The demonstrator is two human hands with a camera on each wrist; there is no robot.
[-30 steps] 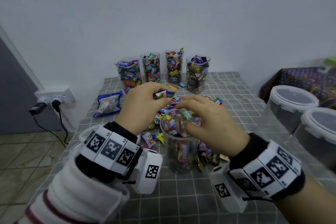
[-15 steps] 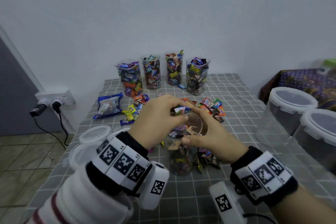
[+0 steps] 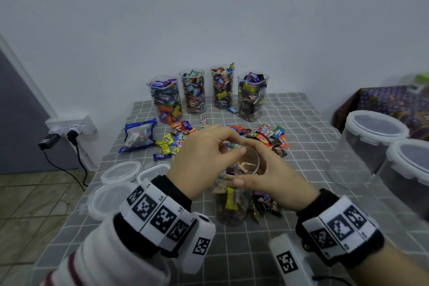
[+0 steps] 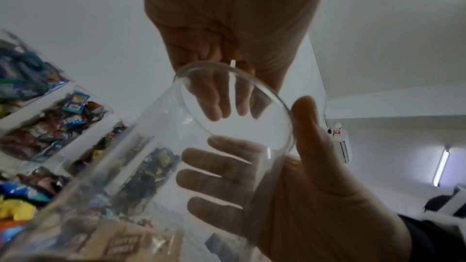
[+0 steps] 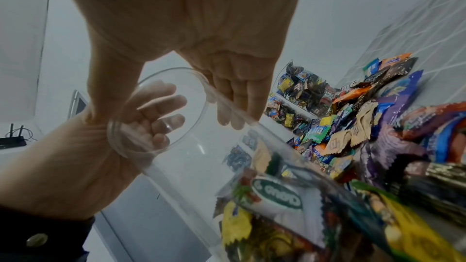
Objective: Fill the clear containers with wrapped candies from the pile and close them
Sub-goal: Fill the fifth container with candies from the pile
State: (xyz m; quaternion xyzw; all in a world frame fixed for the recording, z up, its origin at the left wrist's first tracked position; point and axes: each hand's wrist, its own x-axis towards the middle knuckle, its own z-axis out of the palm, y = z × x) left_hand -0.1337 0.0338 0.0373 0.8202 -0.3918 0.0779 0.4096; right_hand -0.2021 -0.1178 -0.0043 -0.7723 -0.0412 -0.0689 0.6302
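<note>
Container: a clear container (image 3: 232,206), partly filled with wrapped candies, is seen upright on the bench (image 3: 313,127), just before the candy pile (image 3: 267,139).
Right hand (image 3: 271,176): its grip is curled round the container's upper wall.
Left hand (image 3: 204,158): fingertips are bunched over the mouth; whether anything is pinched cannot be told.
Behind: four filled containers (image 3: 193,91) are lined along the wall.

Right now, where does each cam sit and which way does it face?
Head: worn on the head, looking forward and down at the grey checked tablecloth; both hands and banded wrists show.
Left wrist: under the left hand, looking up along it; right hand behind the glass.
Right wrist: under the right hand, facing the loose pile of wrapped candies.
All three share the tall clear container, part-filled, with both hands at its rim.
</note>
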